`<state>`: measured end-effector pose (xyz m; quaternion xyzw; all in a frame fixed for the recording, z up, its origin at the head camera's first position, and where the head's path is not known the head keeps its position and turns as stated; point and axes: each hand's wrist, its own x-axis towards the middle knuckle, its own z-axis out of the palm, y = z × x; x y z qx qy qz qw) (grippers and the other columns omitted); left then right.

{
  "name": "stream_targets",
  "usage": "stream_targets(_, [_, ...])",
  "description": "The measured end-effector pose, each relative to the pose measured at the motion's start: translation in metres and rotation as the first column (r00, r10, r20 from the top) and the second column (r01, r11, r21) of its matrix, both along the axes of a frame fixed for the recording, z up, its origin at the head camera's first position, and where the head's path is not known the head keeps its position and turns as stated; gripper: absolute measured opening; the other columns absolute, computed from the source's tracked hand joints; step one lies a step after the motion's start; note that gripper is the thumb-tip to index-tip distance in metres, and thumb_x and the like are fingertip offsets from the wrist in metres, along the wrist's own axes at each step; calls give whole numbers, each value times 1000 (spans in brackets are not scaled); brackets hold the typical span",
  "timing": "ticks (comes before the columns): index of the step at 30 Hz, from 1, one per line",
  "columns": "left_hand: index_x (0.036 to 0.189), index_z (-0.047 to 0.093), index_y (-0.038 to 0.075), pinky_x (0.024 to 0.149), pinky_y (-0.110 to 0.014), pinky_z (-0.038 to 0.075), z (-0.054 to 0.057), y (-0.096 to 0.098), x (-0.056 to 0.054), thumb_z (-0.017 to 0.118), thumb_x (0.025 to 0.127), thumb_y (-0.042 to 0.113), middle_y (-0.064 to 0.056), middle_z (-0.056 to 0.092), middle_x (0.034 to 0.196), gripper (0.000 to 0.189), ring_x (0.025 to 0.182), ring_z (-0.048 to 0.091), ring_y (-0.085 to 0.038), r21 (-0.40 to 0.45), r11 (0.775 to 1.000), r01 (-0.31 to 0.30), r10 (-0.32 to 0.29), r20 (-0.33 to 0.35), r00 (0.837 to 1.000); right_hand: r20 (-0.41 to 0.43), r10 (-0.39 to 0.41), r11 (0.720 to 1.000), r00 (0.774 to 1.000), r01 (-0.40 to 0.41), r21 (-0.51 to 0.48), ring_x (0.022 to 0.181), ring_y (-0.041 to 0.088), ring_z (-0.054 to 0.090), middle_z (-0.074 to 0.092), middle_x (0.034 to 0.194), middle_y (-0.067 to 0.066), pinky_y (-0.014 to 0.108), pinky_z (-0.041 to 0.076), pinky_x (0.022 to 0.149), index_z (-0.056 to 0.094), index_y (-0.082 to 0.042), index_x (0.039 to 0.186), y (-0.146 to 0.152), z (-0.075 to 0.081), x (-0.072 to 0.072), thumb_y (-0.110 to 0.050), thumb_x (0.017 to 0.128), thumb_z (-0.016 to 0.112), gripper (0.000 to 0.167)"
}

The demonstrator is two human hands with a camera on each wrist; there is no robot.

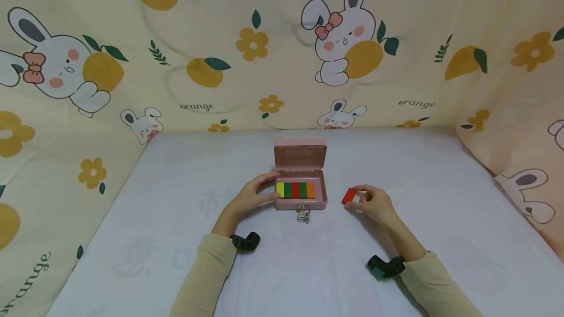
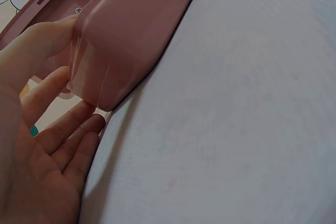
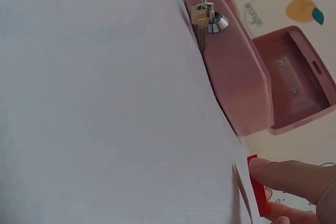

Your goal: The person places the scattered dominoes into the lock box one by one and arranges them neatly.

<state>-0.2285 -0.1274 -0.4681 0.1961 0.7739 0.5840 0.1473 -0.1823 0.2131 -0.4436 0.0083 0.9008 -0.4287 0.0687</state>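
Observation:
A pink metal cash box (image 1: 301,204) stands on the table with its lid (image 1: 300,154) raised. Inside is a row of coloured blocks (image 1: 295,190): yellow, green, red, green and orange. My left hand (image 1: 247,198) holds the box by its left side; in the left wrist view the thumb lies at the rim and fingers touch the outer wall (image 2: 113,56). To the right of the box, my right hand (image 1: 374,204) pinches a red block (image 1: 349,195) between thumb and fingers, tilted and apart from the box. Keys (image 3: 202,17) hang from the lock on the box's front.
A white cloth (image 1: 308,268) covers the table. Behind it and along both sides hangs a cream curtain (image 1: 277,77) printed with rabbits and oranges. Each wrist wears a black camera band (image 1: 246,242).

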Motion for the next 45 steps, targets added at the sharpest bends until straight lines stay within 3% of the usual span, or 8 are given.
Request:
stream_targets(12, [143,43,7,122,-51,27,-1,0,0,68,88,7,-14,38,155,61,144,36,-35,37,999,15,-15,-6,1000,9,19,1000,1000,-19,6,58,9,36,39,62,-4,21,30,50,58,2,125,-5,8,-3,-19,81,77,53])
stream_targets(30, [143,44,7,122,-51,27,-1,0,-1,68,88,8,-13,39,155,60,143,38,-34,20,1000,5,-5,-5,1000,37,2,1000,999,-2,5,70,14,41,43,72,-1,22,33,55,58,-1,128,-11,17,-6,-20,81,76,53])
stream_targets(45, [143,45,9,123,-49,27,-2,0,-1,69,88,11,-12,40,154,60,143,38,-33,11,1000,5,-5,-12,1000,46,-8,1000,999,9,-16,67,12,40,42,69,-2,22,31,52,58,-2,128,-16,24,-7,-18,82,75,52])
